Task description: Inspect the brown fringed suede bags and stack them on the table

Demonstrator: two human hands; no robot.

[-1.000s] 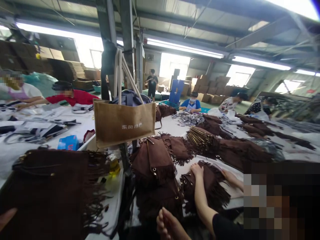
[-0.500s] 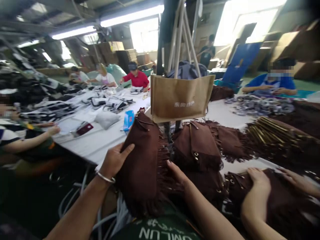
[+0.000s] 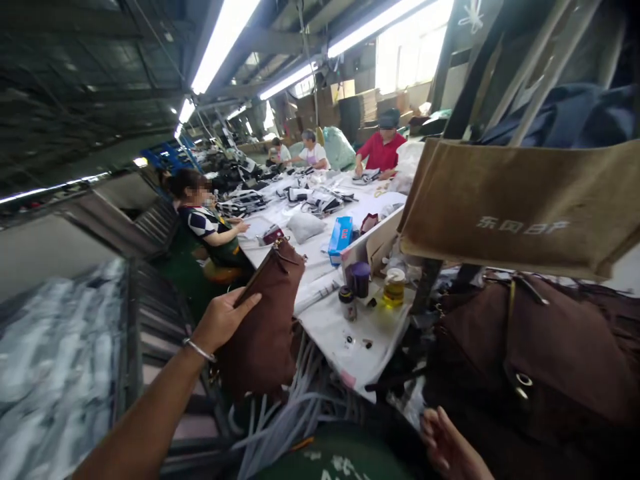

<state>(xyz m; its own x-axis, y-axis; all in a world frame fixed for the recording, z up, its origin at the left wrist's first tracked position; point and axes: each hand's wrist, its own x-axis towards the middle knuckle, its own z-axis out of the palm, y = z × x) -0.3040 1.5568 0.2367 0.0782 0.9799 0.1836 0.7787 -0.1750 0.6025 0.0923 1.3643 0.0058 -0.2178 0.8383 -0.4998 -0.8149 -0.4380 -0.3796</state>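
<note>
My left hand (image 3: 220, 321), with a metal bangle at the wrist, grips a brown suede fringed bag (image 3: 265, 320) and holds it out to the left, off the side of the white table (image 3: 350, 333). My right hand (image 3: 450, 447) hangs low at the bottom edge with fingers loosely curled and nothing in it. Just above it lies a pile of the same brown bags (image 3: 540, 360) on the table.
A tan tote bag (image 3: 520, 207) hangs from a post at upper right. Small bottles and a purple cup (image 3: 361, 279) stand near the table corner. White cords (image 3: 290, 420) dangle under the table. Seated people (image 3: 210, 223) work along the far tables. Grey racks fill the left.
The view has swung left. My left hand has carried the brown bag away from the pile to the left. My right hand has let go of it and dropped low.
</note>
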